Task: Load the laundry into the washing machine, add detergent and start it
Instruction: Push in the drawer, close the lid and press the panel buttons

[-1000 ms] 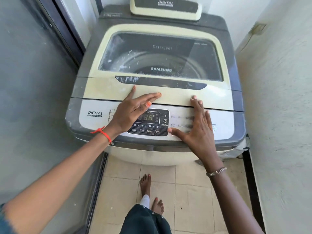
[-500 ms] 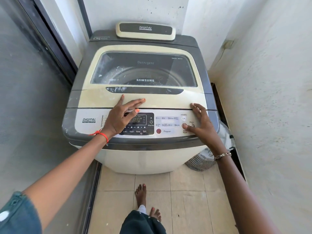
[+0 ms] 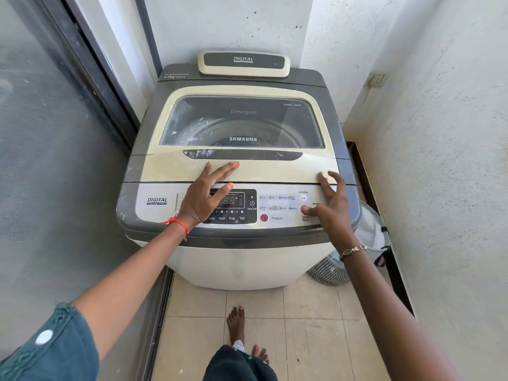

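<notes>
Between a glass door (image 3: 55,160) on the left and a rough white wall (image 3: 439,160) on the right, the washing machine (image 3: 239,265) stands in a narrow corner on a tiled floor (image 3: 310,325). Its cream lid (image 3: 261,171) is down. The drum shows dimly through the smeared window (image 3: 242,125), and I cannot tell whether any laundry lies in it.

The left hand (image 3: 204,198) lies flat, with its palm over the left part of the dark display (image 3: 228,200). Its straight, spread fingers reach onto the near edge of the lid and grip nothing. A red thread (image 3: 178,222) circles that wrist, and a teal sleeve (image 3: 55,350) shows at the near left.

The right hand (image 3: 331,207) is at the right end of the control panel (image 3: 277,207). Its thumb (image 3: 312,211) is on the red Start/Pause button (image 3: 303,209). Its fingers are fanned wide and slightly bent over the near right corner of the lid, and they hold nothing. A metal bracelet (image 3: 353,249) sits on that wrist. The red Program button (image 3: 264,218) lies between the two hands, with neither touching it.

A striped laundry basket (image 3: 330,270) with a pale liner stands on the floor just right of the machine. A bare foot (image 3: 236,323) rests on the tiles near the machine's front.
</notes>
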